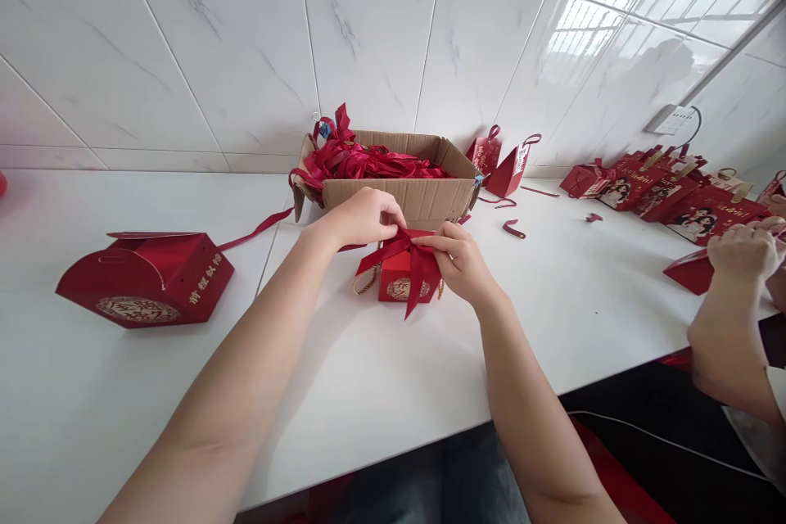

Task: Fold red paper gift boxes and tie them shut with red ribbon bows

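A small red gift box (pixel 393 288) with gold print and gold cord handles stands on the white table in front of me. Across its top lies a dark red ribbon bow (pixel 418 266) with its tails hanging down the front. My left hand (pixel 368 219) pinches the bow from the upper left, thumb and finger together at its loop. From the right, my right hand (pixel 459 258) grips the bow's other side between thumb and fingers. Parts of the ribbon are hidden behind my fingers.
A cardboard box (pixel 393 195) full of red ribbons stands behind, against the tiled wall. A larger red box (pixel 147 282) sits at left. Ribbon scraps (pixel 514 229) and several red gift boxes (pixel 632 180) lie to the right, near a co-worker's hand (pixel 744 252).
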The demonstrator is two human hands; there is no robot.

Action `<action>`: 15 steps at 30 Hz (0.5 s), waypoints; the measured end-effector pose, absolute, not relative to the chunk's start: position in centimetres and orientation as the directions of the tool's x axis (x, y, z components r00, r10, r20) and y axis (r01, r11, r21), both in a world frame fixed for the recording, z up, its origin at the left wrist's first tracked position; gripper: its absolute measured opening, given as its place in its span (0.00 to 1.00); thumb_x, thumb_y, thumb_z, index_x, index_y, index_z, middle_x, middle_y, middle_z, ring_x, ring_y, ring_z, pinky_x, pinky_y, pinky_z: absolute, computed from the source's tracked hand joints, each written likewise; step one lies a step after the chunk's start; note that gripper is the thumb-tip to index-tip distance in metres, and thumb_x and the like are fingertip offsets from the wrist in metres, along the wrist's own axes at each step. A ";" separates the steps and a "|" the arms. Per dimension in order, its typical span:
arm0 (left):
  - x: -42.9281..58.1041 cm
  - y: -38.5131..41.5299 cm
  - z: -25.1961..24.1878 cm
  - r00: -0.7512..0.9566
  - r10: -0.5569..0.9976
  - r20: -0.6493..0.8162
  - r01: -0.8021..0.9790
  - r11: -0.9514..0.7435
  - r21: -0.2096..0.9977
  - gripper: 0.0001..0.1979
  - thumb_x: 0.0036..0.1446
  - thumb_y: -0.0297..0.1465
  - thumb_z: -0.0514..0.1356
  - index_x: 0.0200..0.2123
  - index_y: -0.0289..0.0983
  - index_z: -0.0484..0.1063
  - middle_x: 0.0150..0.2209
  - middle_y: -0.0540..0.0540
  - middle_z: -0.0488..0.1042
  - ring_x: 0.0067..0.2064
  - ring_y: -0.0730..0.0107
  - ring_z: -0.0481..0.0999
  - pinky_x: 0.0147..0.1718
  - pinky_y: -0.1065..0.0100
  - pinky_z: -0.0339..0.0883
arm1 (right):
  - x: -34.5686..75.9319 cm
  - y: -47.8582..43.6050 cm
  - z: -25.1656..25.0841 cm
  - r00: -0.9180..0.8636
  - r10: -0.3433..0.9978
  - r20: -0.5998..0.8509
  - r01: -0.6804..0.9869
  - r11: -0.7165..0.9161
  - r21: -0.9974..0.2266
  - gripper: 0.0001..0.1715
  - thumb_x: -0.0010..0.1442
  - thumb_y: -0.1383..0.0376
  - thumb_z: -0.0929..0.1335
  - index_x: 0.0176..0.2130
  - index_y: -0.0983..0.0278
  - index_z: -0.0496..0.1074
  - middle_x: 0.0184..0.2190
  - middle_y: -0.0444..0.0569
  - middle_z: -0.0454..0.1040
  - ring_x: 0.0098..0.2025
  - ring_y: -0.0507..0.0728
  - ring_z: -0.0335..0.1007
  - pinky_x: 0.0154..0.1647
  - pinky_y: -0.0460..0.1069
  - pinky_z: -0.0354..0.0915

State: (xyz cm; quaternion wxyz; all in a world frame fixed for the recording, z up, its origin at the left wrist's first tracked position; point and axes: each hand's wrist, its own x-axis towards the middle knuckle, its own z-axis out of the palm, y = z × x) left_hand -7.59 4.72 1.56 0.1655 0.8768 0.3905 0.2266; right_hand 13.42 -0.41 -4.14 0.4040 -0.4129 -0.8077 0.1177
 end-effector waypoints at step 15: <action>-7.5 4.5 1.7 0.576 0.781 0.239 0.612 -0.607 0.507 0.14 0.48 0.27 0.57 0.40 0.39 0.74 0.31 0.50 0.75 0.29 0.73 0.70 0.26 0.71 0.63 | 13.7 -0.4 -3.9 -0.346 0.774 0.531 0.615 0.614 -0.495 0.24 0.60 0.74 0.57 0.44 0.59 0.76 0.30 0.49 0.66 0.37 0.58 0.62 0.41 0.55 0.62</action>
